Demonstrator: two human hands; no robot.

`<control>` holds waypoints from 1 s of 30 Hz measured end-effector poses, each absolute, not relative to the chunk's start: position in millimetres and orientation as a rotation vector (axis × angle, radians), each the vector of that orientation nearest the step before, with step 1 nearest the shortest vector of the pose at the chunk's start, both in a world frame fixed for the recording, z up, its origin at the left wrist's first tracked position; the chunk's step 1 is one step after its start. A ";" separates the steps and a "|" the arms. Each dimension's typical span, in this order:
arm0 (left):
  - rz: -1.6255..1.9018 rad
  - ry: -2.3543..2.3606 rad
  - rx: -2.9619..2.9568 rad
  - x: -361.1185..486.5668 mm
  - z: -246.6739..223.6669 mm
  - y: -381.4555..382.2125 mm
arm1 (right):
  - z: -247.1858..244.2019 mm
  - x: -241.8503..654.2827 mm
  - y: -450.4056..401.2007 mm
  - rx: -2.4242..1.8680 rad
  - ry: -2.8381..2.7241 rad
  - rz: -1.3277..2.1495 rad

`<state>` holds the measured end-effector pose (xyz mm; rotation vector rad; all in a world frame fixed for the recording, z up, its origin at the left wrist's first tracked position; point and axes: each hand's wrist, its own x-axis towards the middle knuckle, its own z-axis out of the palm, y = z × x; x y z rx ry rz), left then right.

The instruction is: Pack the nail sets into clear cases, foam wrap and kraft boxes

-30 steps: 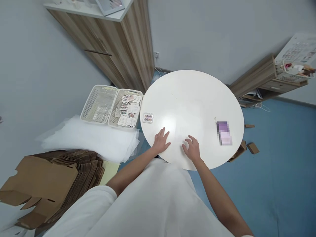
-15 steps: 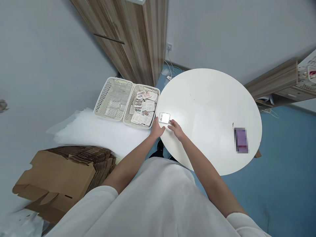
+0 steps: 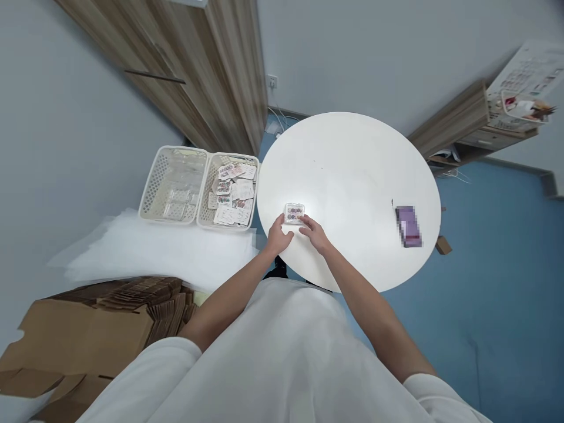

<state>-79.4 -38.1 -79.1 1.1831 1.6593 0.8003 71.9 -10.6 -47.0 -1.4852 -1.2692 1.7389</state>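
Observation:
A small clear plastic case [image 3: 294, 210] with rows of coloured round pieces showing inside it is at the near left part of the white round table [image 3: 352, 170]. My left hand [image 3: 278, 236] is at its left side, fingers against the edge and thumb apart below. From the right, my right hand [image 3: 314, 232] reaches the case's lower right corner with its fingertips. The case sits between both hands. How firmly the fingers press on it is hard to see.
Left of the table stand two white baskets, one with clear cases [image 3: 176, 200], the other with printed cards [image 3: 235, 194]. White foam sheets [image 3: 154, 252] and folded cardboard boxes [image 3: 83, 335] lie nearer. A blurred purple object [image 3: 409, 226] rests on the table's right.
The view has shifted. Both hands and the case have moved right over the table, away from the baskets. Glare has left the case's top, and its coloured pieces now show.

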 end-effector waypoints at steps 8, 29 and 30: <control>0.659 1.468 1.362 16.2 -67.9 -70.8 | -44.0 196.1 -66.1 -1.607 -1.343 1.567; 0.478 1.671 1.653 101.4 -73.8 -110.4 | -90.2 289.4 -100.4 -1.585 -1.901 1.169; 0.477 1.671 1.708 98.7 -75.7 -112.8 | -89.7 289.3 -102.7 -1.584 -1.988 1.083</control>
